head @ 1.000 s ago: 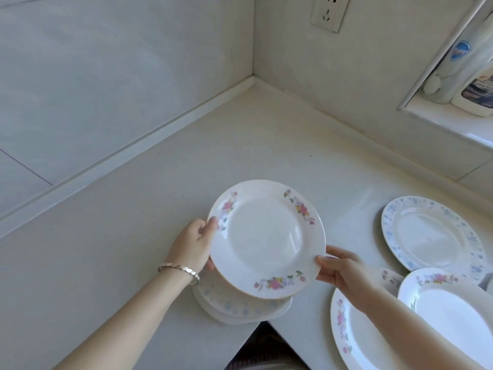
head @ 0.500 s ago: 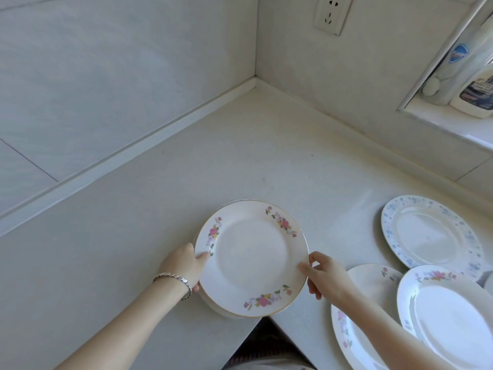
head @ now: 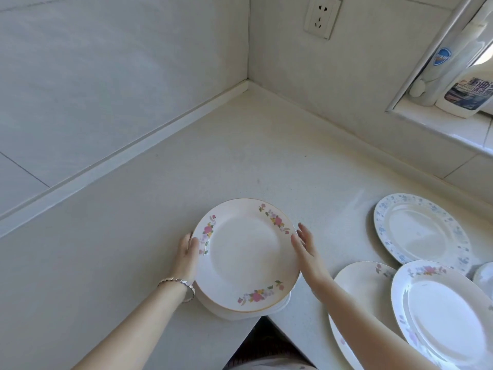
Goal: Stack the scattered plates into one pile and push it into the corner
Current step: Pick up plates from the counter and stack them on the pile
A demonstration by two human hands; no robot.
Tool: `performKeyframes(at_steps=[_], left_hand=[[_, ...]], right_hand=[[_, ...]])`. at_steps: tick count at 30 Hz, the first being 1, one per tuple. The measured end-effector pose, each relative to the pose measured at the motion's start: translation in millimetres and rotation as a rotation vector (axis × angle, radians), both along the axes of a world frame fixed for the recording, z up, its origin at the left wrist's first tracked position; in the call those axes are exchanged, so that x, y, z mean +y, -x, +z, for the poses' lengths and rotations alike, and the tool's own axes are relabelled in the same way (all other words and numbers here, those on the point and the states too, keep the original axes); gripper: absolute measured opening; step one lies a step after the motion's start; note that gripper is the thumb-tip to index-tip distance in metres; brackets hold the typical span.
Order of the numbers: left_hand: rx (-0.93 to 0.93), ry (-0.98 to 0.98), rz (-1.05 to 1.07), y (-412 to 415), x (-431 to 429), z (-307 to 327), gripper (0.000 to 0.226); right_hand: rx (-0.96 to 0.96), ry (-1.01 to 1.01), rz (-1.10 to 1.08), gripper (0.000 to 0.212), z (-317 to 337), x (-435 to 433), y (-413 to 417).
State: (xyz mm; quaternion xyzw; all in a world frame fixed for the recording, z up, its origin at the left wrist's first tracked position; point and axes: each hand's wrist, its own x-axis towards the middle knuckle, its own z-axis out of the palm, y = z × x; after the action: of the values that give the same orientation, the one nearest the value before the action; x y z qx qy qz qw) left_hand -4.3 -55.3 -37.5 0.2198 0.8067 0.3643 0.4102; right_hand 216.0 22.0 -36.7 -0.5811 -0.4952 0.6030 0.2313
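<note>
A white plate with pink flowers (head: 245,255) lies on top of a small pile of plates (head: 277,307) near the counter's front edge. My left hand (head: 188,256) rests flat against the pile's left rim, fingers straight. My right hand (head: 306,247) touches the right rim with straight fingers. To the right lie a blue-patterned plate (head: 418,231), a pink-flowered plate (head: 448,316) and another plate (head: 360,287) partly under it and under my right arm. The corner (head: 248,84) of the counter is at the back.
The pale counter (head: 186,182) runs back to the tiled walls. A wall socket (head: 322,17) sits above the corner. On a ledge at the upper right stand two bottles (head: 464,84). The counter's front edge has a notch below the pile.
The flowered plate came down from the air onto the pile. Both hands let go of its rim and now lie with straight fingers against the pile's sides.
</note>
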Motion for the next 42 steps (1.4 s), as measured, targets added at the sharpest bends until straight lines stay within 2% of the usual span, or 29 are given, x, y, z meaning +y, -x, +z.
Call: performKeyframes(at_steps=[2, 6, 10, 14, 16, 18, 20, 22, 25, 27, 31, 34, 38, 42], left_hand=[[-0.141, -0.096, 0.098, -5, -3, -9, 0.041], [-0.221, -0.168, 0.142, -16, -15, -6, 0.047], [-0.187, -0.174, 0.047, -11, -15, -7, 0.061], [-0.121, -0.064, -0.09, 5, -7, -4, 0.071], [-0.013, 0.058, -0.187, 8, 1, 1, 0.063], [0.288, 0.171, -0.347, 2, 10, 13, 0.06], [0.6, 0.007, -0.478, -13, 14, 22, 0.058], [0.676, -0.231, -0.587, -36, 19, 30, 0.048], [0.402, -0.272, -0.78, -74, 29, 45, 0.03], [0.287, -0.223, -0.875, -103, 37, 52, 0.023], [0.187, -0.187, -0.978, -158, 53, 49, 0.037], [0.16, -0.172, -0.998, -192, 65, 45, 0.039], [0.154, -0.121, -1.02, -227, 80, 38, 0.036], [0.128, -0.038, -0.979, -248, 88, 34, 0.033]], right_hand=[[0.103, 0.041, -0.046, 0.046, -8, -5, 5], [0.186, 0.052, -0.106, 0.028, -16, -10, 4], [0.227, 0.07, -0.09, 0.031, -13, -7, 3], [0.116, 0.038, -0.117, 0.028, -6, -8, 11], [0.07, 0.043, -0.109, 0.03, -2, -7, 13], [0.015, 0.078, -0.126, 0.041, 0, -5, 10], [-0.089, 0.114, -0.187, 0.048, 3, -7, 1], [-0.183, 0.104, -0.253, 0.043, 9, -13, -19], [-0.26, 0.062, -0.295, 0.033, 24, -28, -70], [-0.421, 0.007, -0.328, 0.03, 31, -35, -118], [-0.746, -0.049, -0.453, 0.032, 31, -40, -223], [-0.882, 0.034, -0.535, 0.037, 15, -36, -289], [-0.876, 0.18, -0.561, 0.053, -18, -26, -332], [-0.76, 0.211, -0.616, 0.052, -32, -13, -340]])
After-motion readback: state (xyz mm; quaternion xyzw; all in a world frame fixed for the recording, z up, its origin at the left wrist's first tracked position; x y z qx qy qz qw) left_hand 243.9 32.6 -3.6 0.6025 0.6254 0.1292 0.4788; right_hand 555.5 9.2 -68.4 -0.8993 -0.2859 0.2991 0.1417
